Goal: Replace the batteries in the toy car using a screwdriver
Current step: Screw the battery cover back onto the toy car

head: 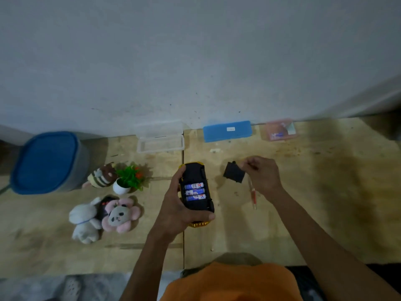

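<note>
1. A wooden table (303, 213) is set against a grey wall (195, 51).
2. The upturned toy car (196, 190) is gripped by the left hand (175, 205); three batteries (194, 191) are exposed, their labels unreadable.
3. A black cover (234, 175) is pinched by the right hand (263, 174); the blurred screwdriver (252, 194) is partly hidden beneath it.

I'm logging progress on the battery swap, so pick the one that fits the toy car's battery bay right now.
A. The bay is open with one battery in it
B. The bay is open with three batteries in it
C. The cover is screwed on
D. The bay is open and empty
B: the toy car lies underside up in the left hand, three batteries showing side by side, while the right hand holds the black cover off to the side.
</note>
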Motion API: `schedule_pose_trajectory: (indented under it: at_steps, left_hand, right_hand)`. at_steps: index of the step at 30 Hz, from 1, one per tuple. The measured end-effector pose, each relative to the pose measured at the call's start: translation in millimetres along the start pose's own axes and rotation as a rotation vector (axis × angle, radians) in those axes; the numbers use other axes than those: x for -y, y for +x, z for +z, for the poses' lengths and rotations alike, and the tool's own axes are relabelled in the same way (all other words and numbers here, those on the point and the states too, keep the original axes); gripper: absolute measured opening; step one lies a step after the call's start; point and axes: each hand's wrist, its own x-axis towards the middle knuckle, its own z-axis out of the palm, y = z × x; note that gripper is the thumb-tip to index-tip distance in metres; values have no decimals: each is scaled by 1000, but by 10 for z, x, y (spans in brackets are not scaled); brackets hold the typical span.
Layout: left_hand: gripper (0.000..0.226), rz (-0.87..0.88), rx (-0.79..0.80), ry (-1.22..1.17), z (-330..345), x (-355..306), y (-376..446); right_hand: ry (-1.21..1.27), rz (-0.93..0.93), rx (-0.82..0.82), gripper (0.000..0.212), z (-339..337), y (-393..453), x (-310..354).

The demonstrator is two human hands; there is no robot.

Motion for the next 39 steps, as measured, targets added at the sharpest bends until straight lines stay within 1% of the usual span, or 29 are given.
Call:
schedule_pose_trajectory:
  at_steps: [1, 2, 4, 5, 8, 15, 22, 29, 33, 39]
  left_hand:
    - [128, 16, 17, -3, -10, -58, 14]
    - [128, 32, 36, -7, -16, -119, 29]
    - [127, 77, 87, -3, -1, -258, 59]
    - [127, 108, 114, 14, 18, -325, 76]
    - [126, 178, 179, 31, 80, -496, 110]
    - [130, 269, 229, 49, 119, -653, 82]
    - [131, 267, 243, 43, 69, -645, 33]
    - [135, 271, 238, 55, 54, -624, 46]
    - [135, 269, 234, 40, 60, -612, 42]
    - [128, 259, 222, 43, 104, -597, 56]
  right_hand:
    - [89, -45, -25, 18, -94, -45, 229]
    - [165, -82, -12, 19, -176, -98, 454]
    - [230, -163, 88, 10, -288, -245, 880]
    - [213, -198, 134, 4, -309, -314, 1032]
    - [141, -247, 218, 7, -295, -425, 1264]
    - [100, -254, 172, 6, -236, -514, 1263]
    - [70, -227, 163, 7, -178, -549, 1279]
    - [35, -241, 131, 7, -97, -560, 1292]
    - [-81, -308, 122, 7, -110, -538, 1287]
    - [-242, -352, 97, 13, -142, -487, 1236]
